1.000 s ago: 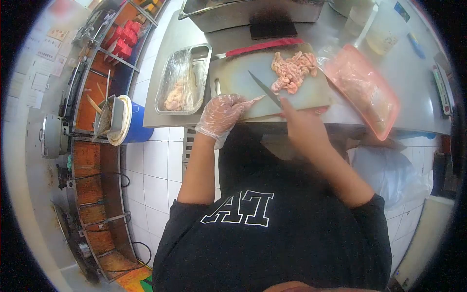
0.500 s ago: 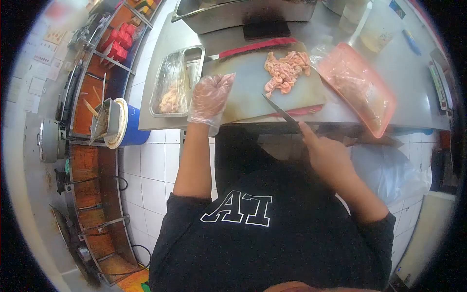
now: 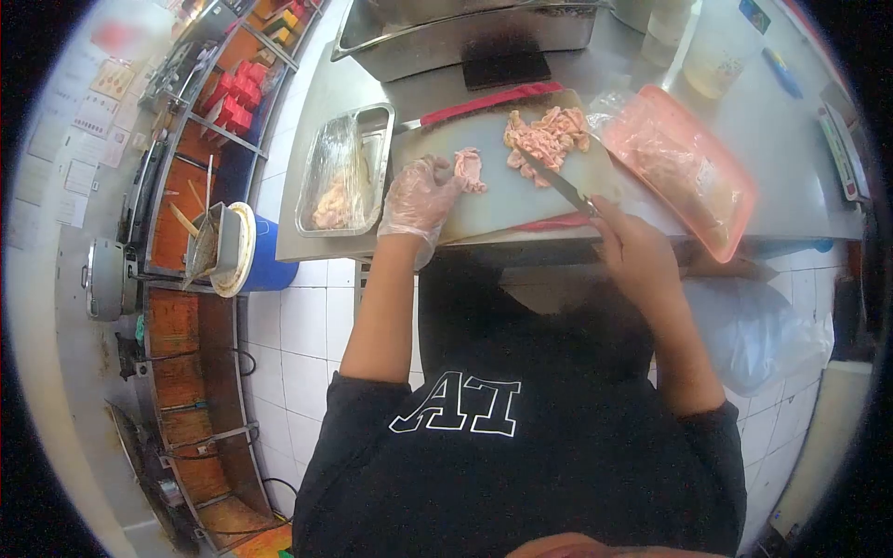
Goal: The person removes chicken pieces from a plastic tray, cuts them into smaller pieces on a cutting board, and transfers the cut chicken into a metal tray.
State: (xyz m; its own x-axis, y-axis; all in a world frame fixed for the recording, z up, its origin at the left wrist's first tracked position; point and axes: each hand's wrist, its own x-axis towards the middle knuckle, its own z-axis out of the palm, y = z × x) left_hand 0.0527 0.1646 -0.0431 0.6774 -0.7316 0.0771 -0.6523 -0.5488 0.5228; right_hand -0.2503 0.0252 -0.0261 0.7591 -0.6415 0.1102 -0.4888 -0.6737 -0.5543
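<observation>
My left hand (image 3: 420,193), in a clear plastic glove, is over the left part of the cutting board (image 3: 493,216). Its curled fingers are at the left edge of a small piece of raw meat (image 3: 471,170) spread on the board; the fingertips are partly hidden. My bare right hand (image 3: 634,244) is wrapped round the handle of a knife (image 3: 556,180). The blade points up and left, its tip at the lower edge of a pile of raw meat strips (image 3: 547,136). Left of my left hand is a metal tray (image 3: 382,130) with meat under plastic film.
A pink tray (image 3: 735,200) with a plastic-wrapped package stands right of the board. Red cloths (image 3: 493,103) show along the board's back and front edges. Behind are a large steel container (image 3: 474,45) and a black block (image 3: 507,70). A blue bucket (image 3: 270,256) stands at the left.
My left hand has moved slightly right and down, and a meat piece now shows beside its fingers. The knife has moved from the board's front edge up to the meat pile.
</observation>
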